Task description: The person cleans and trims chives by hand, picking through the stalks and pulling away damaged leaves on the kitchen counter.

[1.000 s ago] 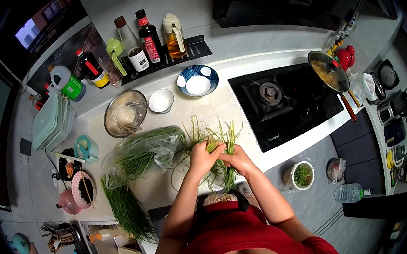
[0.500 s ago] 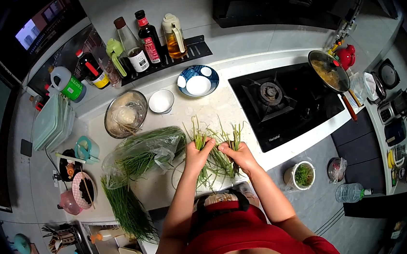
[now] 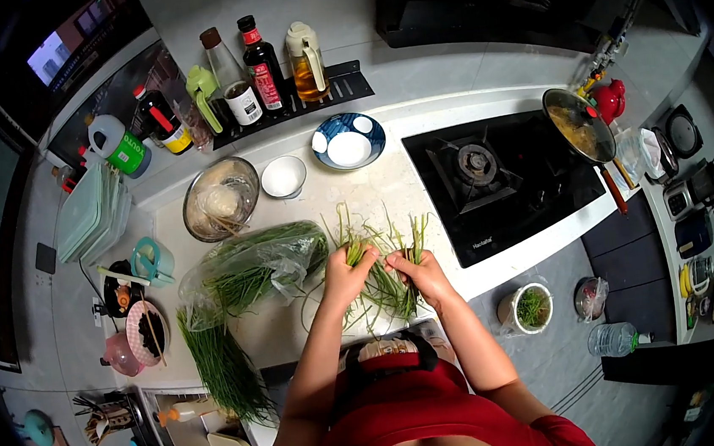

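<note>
My left hand (image 3: pixel 349 273) is closed around a small bunch of garlic chives, their pale ends sticking up past the fingers. Close by on the right, my right hand (image 3: pixel 421 273) grips another bunch, its thumb and fingertips pinched toward the left hand. Loose chives (image 3: pixel 390 292) lie scattered on the counter between and below both hands. To the left, a clear plastic bag (image 3: pixel 280 268) holds more chives. A thick bundle of long green chives (image 3: pixel 221 371) hangs over the counter's front edge.
Behind the bag stand a metal bowl with dough (image 3: pixel 221 199), a white bowl (image 3: pixel 283 178) and a blue-patterned plate (image 3: pixel 348 141). The gas stove (image 3: pixel 497 172) lies to the right, with a lidded pan (image 3: pixel 578 125). A bin (image 3: pixel 526 309) stands on the floor below.
My fingertips have shifted slightly, the right hand's pinch now closer to the left hand. Both bunches stay in hand, and the surroundings are unchanged.
</note>
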`<state>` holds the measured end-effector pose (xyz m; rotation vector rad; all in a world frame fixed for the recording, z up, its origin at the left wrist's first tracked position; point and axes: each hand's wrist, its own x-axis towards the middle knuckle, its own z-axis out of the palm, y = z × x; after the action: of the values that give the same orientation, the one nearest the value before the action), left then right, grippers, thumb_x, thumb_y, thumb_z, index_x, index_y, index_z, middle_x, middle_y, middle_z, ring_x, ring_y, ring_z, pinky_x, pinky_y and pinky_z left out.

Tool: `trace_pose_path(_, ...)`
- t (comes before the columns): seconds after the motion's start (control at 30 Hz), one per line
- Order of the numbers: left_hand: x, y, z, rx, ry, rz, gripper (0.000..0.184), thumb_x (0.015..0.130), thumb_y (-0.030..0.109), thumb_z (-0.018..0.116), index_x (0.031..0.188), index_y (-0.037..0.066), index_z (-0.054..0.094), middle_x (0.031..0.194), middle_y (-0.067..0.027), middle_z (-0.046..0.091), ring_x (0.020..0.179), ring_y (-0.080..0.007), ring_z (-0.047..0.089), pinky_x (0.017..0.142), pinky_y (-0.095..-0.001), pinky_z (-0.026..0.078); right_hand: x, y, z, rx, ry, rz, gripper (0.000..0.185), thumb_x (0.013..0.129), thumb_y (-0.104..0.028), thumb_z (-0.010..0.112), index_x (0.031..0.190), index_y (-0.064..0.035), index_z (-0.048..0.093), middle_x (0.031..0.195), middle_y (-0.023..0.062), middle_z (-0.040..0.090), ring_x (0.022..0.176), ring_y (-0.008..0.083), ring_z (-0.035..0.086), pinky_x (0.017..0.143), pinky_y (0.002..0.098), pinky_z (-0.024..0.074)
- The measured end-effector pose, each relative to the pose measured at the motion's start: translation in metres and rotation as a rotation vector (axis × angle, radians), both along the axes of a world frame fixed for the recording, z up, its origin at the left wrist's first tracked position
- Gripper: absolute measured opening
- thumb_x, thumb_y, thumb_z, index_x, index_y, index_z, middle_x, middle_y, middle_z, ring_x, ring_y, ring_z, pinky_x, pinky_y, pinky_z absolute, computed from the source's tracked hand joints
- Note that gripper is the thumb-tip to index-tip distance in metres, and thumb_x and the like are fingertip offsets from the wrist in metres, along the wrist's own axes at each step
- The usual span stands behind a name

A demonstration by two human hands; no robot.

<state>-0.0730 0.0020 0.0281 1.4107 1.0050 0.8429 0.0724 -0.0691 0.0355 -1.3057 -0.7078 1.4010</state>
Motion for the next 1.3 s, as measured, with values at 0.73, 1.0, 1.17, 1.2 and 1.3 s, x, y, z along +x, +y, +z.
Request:
trace_pose_path(0.73,-0.01,0.028,-0.02,0.276,0.199,0.303,0.017,0.073,0.016,0.066,0.079,0.001,0.063,0.074,-0.0119,0.063,0.064,-0.02,0.06,0.06,-0.0292,0.046,0.002,-0.004,-0.002,-0.056,0.215,0.015,0.018,0.083,-0.019,0.057,0.085,-0.0017,0.062,0.071,0.0031,0.061,0.056,0.0061,0.048,0.05,0.0181,0.0347)
trace_pose_path(1.0,-0.002,0.002,0.01,-0.091,-0.109,-0.065,0.022,0.076,0.015,0.066,0.088,-0.003,0.062,0.079,-0.0053,0.062,0.074,-0.0115,0.057,0.066,-0.023,0.045,0.003,0.0,-0.011,-0.07,0.285,0.062,0.02,0.084,-0.022,0.055,0.088,-0.0036,0.061,0.074,0.0024,0.06,0.062,0.0075,0.051,0.051,0.0199,0.0371)
trace_pose_path(1.17,0.004,0.0,0.001,-0.045,-0.124,-0.035,0.013,0.076,0.011,0.066,0.075,-0.001,0.06,0.068,-0.0009,0.059,0.061,-0.0069,0.052,0.057,-0.0222,0.042,-0.009,0.006,-0.027,-0.056,0.033,-0.079,0.027,0.087,-0.025,0.051,0.097,-0.0014,0.06,0.078,0.0,0.058,0.067,0.0079,0.048,0.062,0.0222,0.0398)
trace_pose_path(1.2,0.003,0.0,0.0,-0.049,-0.09,-0.043,0.013,0.076,0.011,0.066,0.075,-0.001,0.061,0.067,-0.0008,0.059,0.062,-0.0067,0.052,0.057,-0.0222,0.042,-0.008,0.006,-0.026,-0.013,-0.061,-0.07,0.028,0.088,-0.025,0.05,0.098,-0.001,0.059,0.079,0.0005,0.058,0.069,0.0082,0.049,0.064,0.0219,0.0402)
trace_pose_path(1.3,0.0,0.002,-0.001,-0.046,0.005,-0.056,0.011,0.077,0.009,0.065,0.074,-0.001,0.062,0.068,-0.0012,0.06,0.063,-0.0072,0.053,0.059,-0.0223,0.042,-0.003,0.007,-0.02,0.074,-0.267,-0.043,0.026,0.087,-0.023,0.053,0.096,-0.0006,0.06,0.082,0.0007,0.06,0.071,0.0082,0.051,0.066,0.0202,0.0408)
